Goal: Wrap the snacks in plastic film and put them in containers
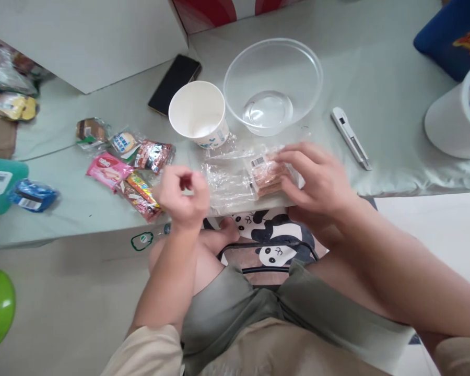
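My right hand [317, 175] is over a clear-wrapped packet [268, 175] of brown, layered snack food with a barcode label. Its thumb and fingers grip the packet's right side. Crumpled clear plastic wrap [227, 180] lies beside the packet, to its left. Curled into a loose fist, my left hand [184, 196] hovers near the table's front edge, with nothing visible inside it. To its left are several small snack packs, among them a pink packet [108, 171] and a red-brown packet [153, 155]. Behind the wrap stand a white paper cup [199, 115] and a clear plastic bowl [274, 83].
A white box cutter [351, 138] rests on the cloth-covered table, right of the bowl. Behind the cup lies a black phone [174, 83]. A white bucket [458, 117] stands far right, and a blue packet [33, 196] lies far left. A white box [90, 36] occupies the back left.
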### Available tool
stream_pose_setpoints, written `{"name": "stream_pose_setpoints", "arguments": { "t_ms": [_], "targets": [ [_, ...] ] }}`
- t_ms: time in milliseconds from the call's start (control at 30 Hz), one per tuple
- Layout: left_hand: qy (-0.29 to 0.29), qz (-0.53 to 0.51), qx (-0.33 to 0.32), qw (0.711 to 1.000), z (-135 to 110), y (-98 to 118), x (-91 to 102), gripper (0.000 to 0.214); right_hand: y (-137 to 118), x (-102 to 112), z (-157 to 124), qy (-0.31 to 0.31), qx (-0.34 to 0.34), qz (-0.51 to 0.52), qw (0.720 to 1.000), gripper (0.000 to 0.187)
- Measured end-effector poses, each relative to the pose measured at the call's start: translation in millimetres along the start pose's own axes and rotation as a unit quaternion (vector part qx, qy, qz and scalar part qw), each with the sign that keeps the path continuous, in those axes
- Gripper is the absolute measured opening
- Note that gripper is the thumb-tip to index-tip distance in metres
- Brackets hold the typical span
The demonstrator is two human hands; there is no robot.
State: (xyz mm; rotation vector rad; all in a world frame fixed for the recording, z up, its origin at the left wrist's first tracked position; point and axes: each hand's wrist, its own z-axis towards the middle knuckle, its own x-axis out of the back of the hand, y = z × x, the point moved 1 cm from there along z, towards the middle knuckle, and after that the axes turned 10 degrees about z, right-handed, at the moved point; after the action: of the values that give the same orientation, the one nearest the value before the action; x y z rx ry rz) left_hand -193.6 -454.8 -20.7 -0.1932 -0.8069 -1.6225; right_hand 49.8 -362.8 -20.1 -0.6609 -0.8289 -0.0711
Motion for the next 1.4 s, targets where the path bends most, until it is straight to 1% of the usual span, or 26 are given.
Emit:
{"name": "stream_pose_setpoints", "arguments": {
  "t_ms": [33, 67, 100, 167, 200, 233, 300, 367, 433, 500, 600, 667, 733, 767, 833, 867, 900, 933, 967, 1000, 1100, 1167, 1200, 1267, 1333, 1400],
  "targets": [
    [-0.02, 0.003, -0.057, 0.998, -2.6, 7.0, 1.5, 0.008, 0.3, -2.3, 0.0, -0.021, -0.017, -0.001, 1.0, 0.031],
    [-0.065, 0.009, -0.092, 0.994, -5.7, 13.9, 1.9, 0.006, 1.5, -3.8, -0.4, -0.033, -0.032, -0.004, 0.999, 0.037],
    [-0.127, 0.029, -0.099, 0.986, -8.9, 20.2, 1.4, 0.016, 3.1, -4.4, -1.0, -0.042, -0.045, -0.008, 0.998, 0.042],
    [-0.246, 0.075, -0.079, 0.963, -14.1, 29.4, -0.3, 0.035, 5.9, -2.5, -2.9, -0.046, -0.07, -0.025, 0.996, 0.044],
    [-0.289, 0.091, -0.066, 0.951, -15.5, 31.8, -0.7, 0.036, 6.5, -0.1, -3.8, -0.045, -0.081, -0.034, 0.995, 0.041],
    [-0.315, 0.096, -0.061, 0.942, -15.9, 33.0, -0.4, 0.03, 6.3, 3.0, -4.5, -0.045, -0.09, -0.042, 0.994, 0.036],
    [-0.328, 0.082, -0.066, 0.939, -14.1, 31.9, 2.5, 0.016, 3.4, 10.8, -4.8, -0.057, -0.083, -0.038, 0.994, 0.02],
    [-0.317, 0.038, -0.092, 0.943, -10.4, 29.1, 8.2, 0.023, -2.7, 19.4, -4.1, -0.087, -0.047, 0.002, 0.995, 0.01],
    [-0.312, -0.024, -0.129, 0.941, -6.8, 27.1, 15.7, 0.03, -10.7, 27.0, -3.8, -0.127, -0.012, 0.063, 0.99, 0.011],
    [-0.321, -0.076, -0.16, 0.93, -4.1, 26.6, 23.5, 0.03, -18.0, 31.4, -5.0, -0.179, 0.0, 0.131, 0.975, 0.012],
    [-0.379, -0.095, -0.166, 0.905, -0.9, 26.3, 33.0, 0.027, -20.8, 30.2, -9.5, -0.259, -0.062, 0.187, 0.946, 0.011],
    [-0.448, -0.093, -0.136, 0.879, 1.4, 24.4, 38.1, 0.027, -15.7, 26.2, -12.6, -0.276, -0.129, 0.152, 0.94, 0.014],
    [-0.535, -0.083, -0.082, 0.837, 3.6, 20.7, 43.0, 0.027, -8.2, 22.3, -13.5, -0.242, -0.185, 0.065, 0.95, 0.02],
    [-0.58, -0.071, -0.057, 0.809, 4.7, 18.9, 45.5, 0.027, -5.1, 21.1, -12.8, -0.201, -0.212, 0.019, 0.956, 0.023],
    [-0.656, -0.039, -0.029, 0.753, 7.4, 16.9, 50.8, 0.034, -3.3, 20.4, -9.5, -0.09, -0.262, -0.045, 0.96, 0.022],
    [-0.677, -0.03, -0.027, 0.735, 9.5, 17.6, 53.2, 0.038, -5.2, 20.4, -7.1, -0.034, -0.274, -0.059, 0.959, 0.019],
    [-0.686, -0.036, -0.026, 0.726, 12.1, 19.6, 55.0, 0.038, -9.1, 20.2, -4.4, 0.014, -0.269, -0.062, 0.961, 0.014],
    [-0.68, -0.058, -0.018, 0.73, 15.2, 22.8, 55.9, 0.034, -14.4, 19.4, -1.7, 0.047, -0.245, -0.054, 0.967, 0.011],
    [-0.661, -0.096, -0.005, 0.744, 18.4, 27.1, 55.3, 0.028, -20.4, 17.8, 0.9, 0.061, -0.203, -0.037, 0.976, 0.009],
    [-0.625, -0.142, 0.012, 0.768, 21.5, 31.7, 53.0, 0.022, -26.3, 14.9, 2.9, 0.055, -0.15, -0.011, 0.987, 0.01],
    [-0.448, -0.226, 0.061, 0.863, 25.5, 40.5, 33.8, 0.014, -35.7, 0.7, 4.6, -0.036, -0.003, 0.057, 0.998, 0.02],
    [-0.35, -0.19, 0.067, 0.915, 21.8, 38.0, 13.3, 0.012, -31.5, -10.5, 2.8, -0.107, 0.024, 0.046, 0.993, 0.036],
    [-0.339, -0.162, 0.067, 0.924, 18.4, 34.3, 2.5, 0.013, -27.1, -15.5, 1.7, -0.133, 0.018, 0.026, 0.991, 0.045],
    [-0.359, -0.1, 0.045, 0.927, 11.1, 24.6, -15.8, 0.024, -16.9, -22.7, 0.5, -0.165, -0.008, -0.007, 0.986, 0.06],
    [-0.396, -0.035, 0.024, 0.917, 5.2, 15.4, -26.1, 0.041, -8.8, -25.9, 1.1, -0.171, -0.027, -0.018, 0.985, 0.065],
    [-0.444, 0.028, 0.012, 0.896, 1.7, 9.9, -28.8, 0.056, -4.7, -25.7, 3.5, -0.165, -0.036, -0.019, 0.985, 0.063]
  ]
}}
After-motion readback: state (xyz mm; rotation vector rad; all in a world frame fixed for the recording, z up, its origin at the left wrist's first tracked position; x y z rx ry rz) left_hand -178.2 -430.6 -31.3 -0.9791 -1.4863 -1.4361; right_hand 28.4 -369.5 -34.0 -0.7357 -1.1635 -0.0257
